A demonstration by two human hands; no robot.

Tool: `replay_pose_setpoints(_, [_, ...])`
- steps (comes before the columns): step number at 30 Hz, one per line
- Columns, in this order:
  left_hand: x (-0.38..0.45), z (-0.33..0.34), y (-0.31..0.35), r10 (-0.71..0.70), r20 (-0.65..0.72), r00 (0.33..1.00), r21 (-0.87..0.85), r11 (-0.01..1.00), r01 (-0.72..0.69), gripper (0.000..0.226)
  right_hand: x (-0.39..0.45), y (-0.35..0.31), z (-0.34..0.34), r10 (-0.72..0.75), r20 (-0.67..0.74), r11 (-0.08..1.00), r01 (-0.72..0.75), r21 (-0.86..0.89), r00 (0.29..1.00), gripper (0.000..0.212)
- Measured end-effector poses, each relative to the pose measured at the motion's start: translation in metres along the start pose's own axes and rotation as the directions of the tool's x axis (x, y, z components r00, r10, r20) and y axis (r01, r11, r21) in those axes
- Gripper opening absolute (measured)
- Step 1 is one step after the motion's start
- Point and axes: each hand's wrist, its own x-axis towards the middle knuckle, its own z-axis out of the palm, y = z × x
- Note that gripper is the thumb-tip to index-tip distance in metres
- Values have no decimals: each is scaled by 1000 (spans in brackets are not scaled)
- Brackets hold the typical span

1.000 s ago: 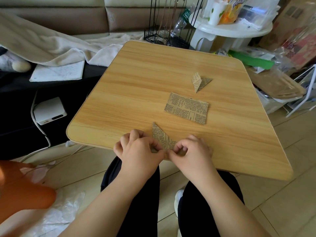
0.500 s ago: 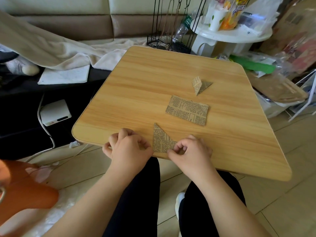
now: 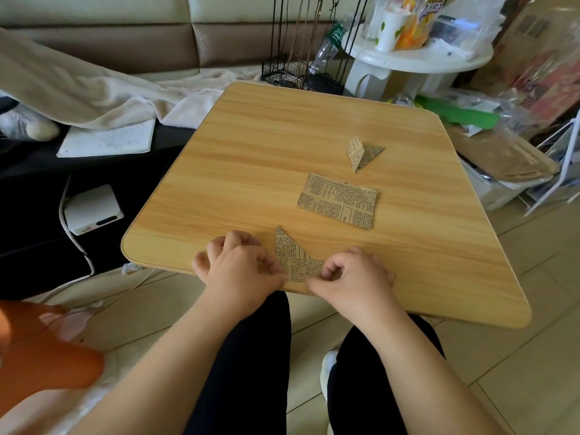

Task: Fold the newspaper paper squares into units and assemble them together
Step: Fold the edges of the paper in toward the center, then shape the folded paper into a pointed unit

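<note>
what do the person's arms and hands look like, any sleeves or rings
Both forearms are bare up to the frame edge, with no sleeve in view. The left hand and right hand wear no gloves, and no ring, watch or bracelet shows. Nails look short and unpainted. Below the arms are dark trousers.

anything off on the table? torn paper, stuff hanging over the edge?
Nothing stands out. The piece being folded lies at the wooden table's near edge, between the left hand and right hand. The flat stack of squares and the folded unit lie well inside the tabletop. No tears visible.
</note>
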Motion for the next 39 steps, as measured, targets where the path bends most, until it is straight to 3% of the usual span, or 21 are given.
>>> replay_pose_setpoints(14, [0, 5, -6, 21, -25, 999, -50, 998, -22, 19, -1, 25, -28, 140, 29, 990, -140, 22, 990, 24])
replay_pose_setpoints(18, [-1, 6, -6, 28, -46, 999, -43, 999, -30, 25, -2, 26, -33, -46, -100, 990, 59, 130, 994, 20])
replay_pose_setpoints(20, [0, 7, -6, 28, -62, 998, -53, 998, -31, 26, -2, 17, -33, -165, -31, 982, 167, 93, 986, 36])
replay_pose_setpoints(23, [-4, 11, -9, 57, -118, 991, -90, 994, -68, 26, 4, 2, -27, -201, 105, 976, 209, -66, 974, 56])
replay_pose_setpoints(25, [-7, 15, -15, 101, -191, 976, -91, 988, -120, 23, 5, -3, -24, -169, 166, 984, 176, -30, 971, 51])
replay_pose_setpoints(29, [-12, 28, -26, 199, -345, 917, -79, 968, -239, 31, -2, -4, -18, -221, 184, 972, 201, 121, 958, 18])
replay_pose_setpoints(32, [-21, 28, -26, 207, -394, 896, -147, 948, -283, 44, -8, 3, -15, -319, 135, 944, 302, 136, 938, 13])
replay_pose_setpoints(35, [-36, 22, -24, 288, -394, 873, -278, 868, -412, 52, -15, 12, -12, -399, -107, 895, 412, 172, 911, 21])
replay_pose_setpoints(37, [-43, 19, -18, 348, -398, 849, -344, 801, -490, 46, -19, 15, -9, -451, -305, 854, 505, 128, 839, 16])
replay_pose_setpoints(39, [-45, 19, -12, 404, -443, 800, -309, 769, -559, 34, -25, 16, -8, -515, -404, 807, 586, 68, 756, 19])
